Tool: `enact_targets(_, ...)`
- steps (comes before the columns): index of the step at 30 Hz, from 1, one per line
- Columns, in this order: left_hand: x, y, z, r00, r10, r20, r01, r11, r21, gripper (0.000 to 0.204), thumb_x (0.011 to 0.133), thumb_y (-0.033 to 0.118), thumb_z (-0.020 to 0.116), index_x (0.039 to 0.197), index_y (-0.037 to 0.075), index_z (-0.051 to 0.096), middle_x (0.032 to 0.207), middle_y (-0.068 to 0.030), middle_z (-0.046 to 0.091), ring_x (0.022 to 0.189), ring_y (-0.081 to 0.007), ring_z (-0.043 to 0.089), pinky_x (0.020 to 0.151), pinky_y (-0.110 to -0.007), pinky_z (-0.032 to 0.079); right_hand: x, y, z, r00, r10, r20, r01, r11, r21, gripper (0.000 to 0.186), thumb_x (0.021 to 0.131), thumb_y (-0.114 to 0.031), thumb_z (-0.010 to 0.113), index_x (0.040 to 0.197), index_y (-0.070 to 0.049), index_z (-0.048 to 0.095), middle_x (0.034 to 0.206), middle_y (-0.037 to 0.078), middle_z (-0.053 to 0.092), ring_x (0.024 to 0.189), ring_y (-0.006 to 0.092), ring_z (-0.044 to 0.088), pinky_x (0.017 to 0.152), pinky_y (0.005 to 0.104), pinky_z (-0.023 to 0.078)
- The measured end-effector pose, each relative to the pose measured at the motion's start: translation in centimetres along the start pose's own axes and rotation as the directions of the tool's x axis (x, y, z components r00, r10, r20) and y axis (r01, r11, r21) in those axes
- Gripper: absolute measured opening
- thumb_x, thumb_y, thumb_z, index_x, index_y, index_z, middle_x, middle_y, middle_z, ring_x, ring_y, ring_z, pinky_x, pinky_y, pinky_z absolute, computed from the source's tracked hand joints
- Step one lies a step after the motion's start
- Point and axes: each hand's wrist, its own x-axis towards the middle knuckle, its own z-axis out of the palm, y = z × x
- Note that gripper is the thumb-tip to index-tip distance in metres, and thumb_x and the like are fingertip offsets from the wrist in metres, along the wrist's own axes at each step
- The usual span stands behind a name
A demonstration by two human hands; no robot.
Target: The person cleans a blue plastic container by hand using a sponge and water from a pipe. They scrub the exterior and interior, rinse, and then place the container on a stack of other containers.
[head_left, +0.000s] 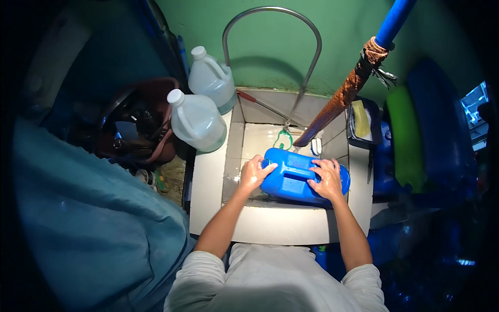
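Observation:
A blue plastic jerrycan [293, 195] lies over the near part of a tiled sink [280, 223], its moulded handle facing up. My left hand [253, 176] grips the can's left end, the thumb pressed by its opening. At the opposite end my right hand [326, 179] is closed on the top beside the handle, fingers bent. Both hands look wet. Just past the can, a green-rimmed item [283, 140] and a small white brush-like item [316, 146] lie in the sink. The underside of the can is hidden.
Two translucent jugs [200, 122] with white caps stand on the left ledge. A rusty wrapped pipe [338, 112] slants into the sink, near a curved metal faucet [273, 9]. A dark tray with a yellow sponge [360, 119] sits right; a reddish basin [165, 140] is left.

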Motion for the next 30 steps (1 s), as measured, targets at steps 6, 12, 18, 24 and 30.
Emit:
enact_targets(6,1.3,-3.5,-0.5,0.929,-0.251,0.273,0.352,0.828,-0.436,0.029,0.097,0.028,0.070,0.103,0.001,0.074,0.070,-0.0050,0.067,0.050,-0.0091,0.059,0.045,-0.024,0.047,0.3,0.2,0.3,0.999,-0.034,-0.024,0.034,0.999,0.006,0.040,0.065,-0.027,0.082,0.100,-0.010,0.076,0.126,0.008,0.066,0.125,0.0295,0.055,0.118,0.0544,0.027)
enact_targets(12,3.4,-1.9,-3.1,0.820,-0.389,0.420,0.551,0.734,-0.397,0.019,0.092,0.017,0.070,0.094,-0.002,0.072,0.081,-0.0119,0.073,0.057,-0.0174,0.068,0.050,-0.029,0.056,0.9,0.1,0.4,0.998,-0.042,-0.043,0.042,0.999,0.000,0.039,0.064,-0.026,0.082,0.097,-0.007,0.076,0.124,0.009,0.066,0.124,0.0304,0.055,0.118,0.0545,0.026)
enact_targets(18,5.6,-1.3,-3.2,0.856,-0.335,0.393,0.453,0.853,-0.259,0.017,0.082,0.009,0.073,0.071,-0.001,0.066,0.058,-0.0094,0.064,0.044,-0.0159,0.060,0.039,-0.030,0.045,0.7,0.3,0.5,0.998,-0.048,-0.048,0.048,0.999,0.007,0.038,0.066,-0.026,0.082,0.099,-0.008,0.076,0.125,0.009,0.066,0.124,0.0301,0.055,0.117,0.0533,0.027)
enact_targets(24,5.8,-3.5,-2.6,0.883,-0.249,0.397,0.383,0.872,-0.304,0.021,0.086,0.013,0.070,0.069,0.003,0.063,0.056,-0.0030,0.055,0.044,-0.0118,0.050,0.042,-0.029,0.042,0.7,0.5,0.4,0.999,-0.034,-0.013,0.034,0.999,0.001,0.038,0.067,-0.027,0.082,0.099,-0.008,0.076,0.128,0.008,0.065,0.125,0.0284,0.054,0.118,0.0523,0.024)
enact_targets(30,5.3,-6.1,-1.6,0.818,-0.225,0.529,0.481,0.771,-0.418,0.019,0.088,0.019,0.067,0.071,0.010,0.064,0.063,0.0007,0.057,0.047,-0.0072,0.045,0.046,-0.027,0.042,0.7,0.3,0.5,1.000,-0.017,-0.003,0.017,1.000,0.003,0.038,0.066,-0.027,0.082,0.100,-0.009,0.077,0.129,0.008,0.065,0.125,0.0283,0.054,0.119,0.0521,0.023)
